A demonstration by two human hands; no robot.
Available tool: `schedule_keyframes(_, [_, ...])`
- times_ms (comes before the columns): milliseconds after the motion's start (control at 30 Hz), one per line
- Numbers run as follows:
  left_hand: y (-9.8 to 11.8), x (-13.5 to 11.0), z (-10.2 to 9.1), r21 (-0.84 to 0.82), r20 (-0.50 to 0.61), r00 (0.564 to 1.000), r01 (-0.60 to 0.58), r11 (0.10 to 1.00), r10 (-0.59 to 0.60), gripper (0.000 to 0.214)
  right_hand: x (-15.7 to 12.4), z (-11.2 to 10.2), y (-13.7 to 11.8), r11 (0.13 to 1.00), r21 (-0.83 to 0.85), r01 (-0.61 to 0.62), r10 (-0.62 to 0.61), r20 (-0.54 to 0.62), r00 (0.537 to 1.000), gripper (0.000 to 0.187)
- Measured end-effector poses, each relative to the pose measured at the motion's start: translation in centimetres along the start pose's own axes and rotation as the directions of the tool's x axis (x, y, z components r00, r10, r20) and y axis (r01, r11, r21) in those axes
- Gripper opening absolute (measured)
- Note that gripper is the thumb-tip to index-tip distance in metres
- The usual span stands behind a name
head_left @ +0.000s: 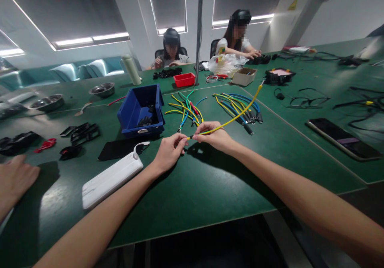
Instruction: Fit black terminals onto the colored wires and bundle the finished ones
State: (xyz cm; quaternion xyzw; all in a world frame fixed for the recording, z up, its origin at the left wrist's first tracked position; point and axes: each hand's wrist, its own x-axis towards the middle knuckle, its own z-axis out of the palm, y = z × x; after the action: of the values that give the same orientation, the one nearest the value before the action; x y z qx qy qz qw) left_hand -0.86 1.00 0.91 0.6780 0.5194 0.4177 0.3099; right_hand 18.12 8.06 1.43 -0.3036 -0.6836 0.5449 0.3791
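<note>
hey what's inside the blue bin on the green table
The blue bin holds small black pieces, the clearest heap toward its near end, too blurred to identify. Whatever lies beneath them is covered.

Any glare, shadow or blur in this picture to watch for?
Head view: glare whitens the green table left of the white device; head view: dark shadow below the right hand; head view: edges look stretched and soft, including a co-worker's hand.

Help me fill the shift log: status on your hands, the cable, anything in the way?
Left hand and right hand pinching yellow cable near one end. Other end sticking out rightward. White device beside left forearm, blocking neither hand.
</note>
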Motion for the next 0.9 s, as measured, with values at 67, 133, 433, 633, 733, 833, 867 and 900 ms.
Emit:
schedule_keyframes(67, [-0.09, -0.02, 0.01, 0.025, 0.005, 1.0, -0.008, 1.0, 0.008, 0.025, -0.04, 0.06, -0.04, 1.0, -0.009, -0.014, 0.014, 0.001, 1.0, 0.022])
schedule_keyframes(133, [-0.14, -0.03, 0.0, 0.044, 0.009, 1.0, -0.013, 0.999, 0.013, 0.024, -0.04, 0.08, -0.09, 1.0, -0.012, -0.019, 0.019, 0.001, 1.0, 0.023])
schedule_keyframes(433, [-0.3, -0.08, 0.03, 0.057, 0.006, 1.0, -0.001, 0.998, 0.0, 0.022, 0.05, 0.38, 0.15, 0.999, 0.015, -0.049, 0.05, -0.022, 0.999, 0.028])
schedule_keyframes(633, [-0.22, -0.05, 0.03, 0.057, 0.026, 1.0, -0.016, 0.998, 0.014, 0.023, -0.18, 0.69, 0.24, 1.0, -0.023, 0.005, -0.005, -0.005, 1.0, 0.028])
schedule_keyframes(733, [-0.08, -0.04, 0.0, 0.057, 0.025, 1.0, -0.01, 0.998, 0.009, 0.024, -0.15, 0.65, 0.3, 0.999, -0.03, 0.015, -0.016, -0.005, 1.0, 0.027])
schedule_keyframes(833, [0.12, -0.07, 0.0, 0.06, 0.03, 1.0, -0.01, 0.998, 0.008, 0.024, -0.06, 0.48, 0.44, 0.999, -0.031, 0.012, -0.012, 0.006, 1.0, 0.024])
schedule_keyframes(867, [0.18, -0.08, 0.01, 0.06, 0.031, 1.0, -0.008, 0.998, 0.007, 0.024, -0.03, 0.43, 0.48, 1.0, -0.028, 0.011, -0.011, 0.009, 1.0, 0.024])
schedule_keyframes(900, [0.23, -0.09, 0.02, 0.06, 0.029, 1.0, -0.007, 0.998, 0.005, 0.024, -0.01, 0.39, 0.52, 1.0, -0.025, 0.011, -0.011, 0.01, 1.0, 0.023])
